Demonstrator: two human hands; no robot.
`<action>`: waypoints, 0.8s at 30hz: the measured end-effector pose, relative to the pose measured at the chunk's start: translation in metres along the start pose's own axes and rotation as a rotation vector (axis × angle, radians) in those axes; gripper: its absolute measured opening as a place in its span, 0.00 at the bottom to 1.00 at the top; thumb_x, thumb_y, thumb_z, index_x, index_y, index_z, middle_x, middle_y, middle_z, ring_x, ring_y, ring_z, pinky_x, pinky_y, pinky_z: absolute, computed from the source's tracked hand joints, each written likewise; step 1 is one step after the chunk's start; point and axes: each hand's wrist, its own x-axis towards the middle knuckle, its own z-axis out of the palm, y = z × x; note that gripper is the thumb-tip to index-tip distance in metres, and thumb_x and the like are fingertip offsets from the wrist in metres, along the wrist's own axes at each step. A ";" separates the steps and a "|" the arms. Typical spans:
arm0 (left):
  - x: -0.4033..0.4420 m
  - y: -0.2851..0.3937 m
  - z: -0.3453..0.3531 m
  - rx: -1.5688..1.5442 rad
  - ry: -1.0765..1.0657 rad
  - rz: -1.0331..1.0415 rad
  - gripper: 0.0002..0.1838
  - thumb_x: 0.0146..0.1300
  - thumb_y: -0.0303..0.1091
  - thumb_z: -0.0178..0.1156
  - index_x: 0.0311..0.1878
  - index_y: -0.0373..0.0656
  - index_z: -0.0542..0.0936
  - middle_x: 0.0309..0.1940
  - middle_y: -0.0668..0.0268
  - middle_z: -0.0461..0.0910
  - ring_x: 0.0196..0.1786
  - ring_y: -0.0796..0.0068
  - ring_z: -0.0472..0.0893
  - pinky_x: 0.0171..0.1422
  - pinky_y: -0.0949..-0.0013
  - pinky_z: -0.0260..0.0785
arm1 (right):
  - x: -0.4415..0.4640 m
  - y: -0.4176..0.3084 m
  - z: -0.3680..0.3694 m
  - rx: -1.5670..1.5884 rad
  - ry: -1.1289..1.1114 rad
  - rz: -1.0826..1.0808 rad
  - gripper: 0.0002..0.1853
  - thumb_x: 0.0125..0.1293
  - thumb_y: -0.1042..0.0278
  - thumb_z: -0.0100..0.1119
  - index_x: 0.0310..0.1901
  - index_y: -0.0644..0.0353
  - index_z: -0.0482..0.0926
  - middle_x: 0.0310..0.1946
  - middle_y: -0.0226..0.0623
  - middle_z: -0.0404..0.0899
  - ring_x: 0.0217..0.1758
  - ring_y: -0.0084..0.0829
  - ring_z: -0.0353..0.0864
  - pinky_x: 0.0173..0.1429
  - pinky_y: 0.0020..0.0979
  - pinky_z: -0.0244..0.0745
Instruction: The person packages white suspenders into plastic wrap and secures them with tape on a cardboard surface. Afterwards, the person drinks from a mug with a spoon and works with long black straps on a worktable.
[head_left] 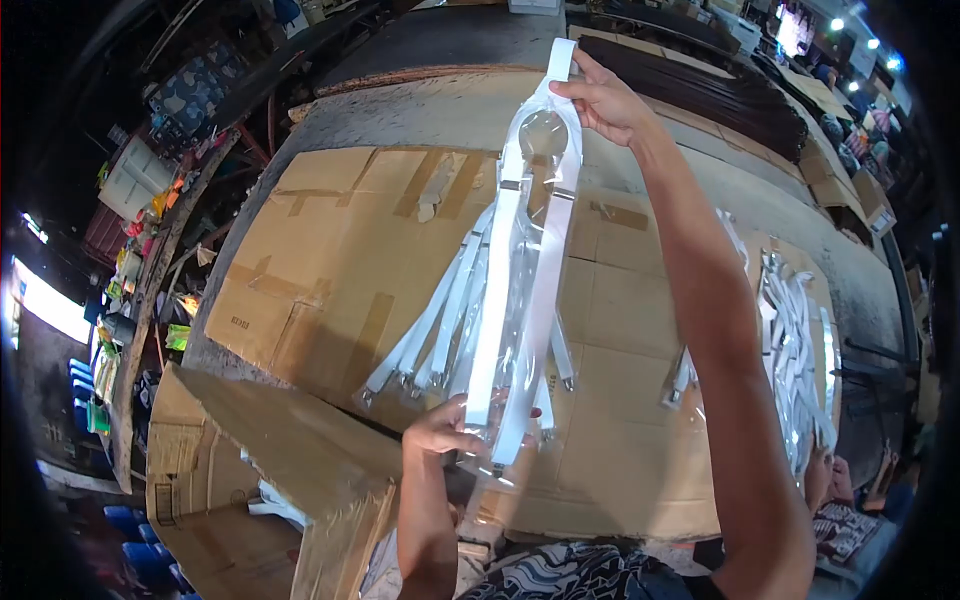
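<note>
A pair of white suspenders (491, 300) with metal buckles hangs stretched between my hands, with clear plastic around it. My right hand (600, 97) pinches its top loop at the upper middle. At the lower end, my left hand (445, 428) closes round the straps and the plastic near the clips. Behind the held pair, more white suspenders (440, 310) lie fanned out on the flattened cardboard (330, 240), their metal clips toward me.
A second pile of white suspenders (790, 350) lies on the right of the table. An open cardboard box (290, 430) stands at lower left, with white straps inside. Another person's hand (822, 475) is at the right edge. Dark material (700, 90) lies at the back.
</note>
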 end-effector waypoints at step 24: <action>0.015 0.002 -0.102 1.242 1.466 -0.616 0.30 0.53 0.43 0.74 0.52 0.31 0.77 0.46 0.52 0.82 0.47 0.54 0.82 0.54 0.59 0.74 | -0.257 0.277 0.078 -0.677 0.690 0.110 0.16 0.61 0.74 0.63 0.51 0.63 0.76 0.42 0.44 0.75 0.41 0.40 0.75 0.48 0.38 0.72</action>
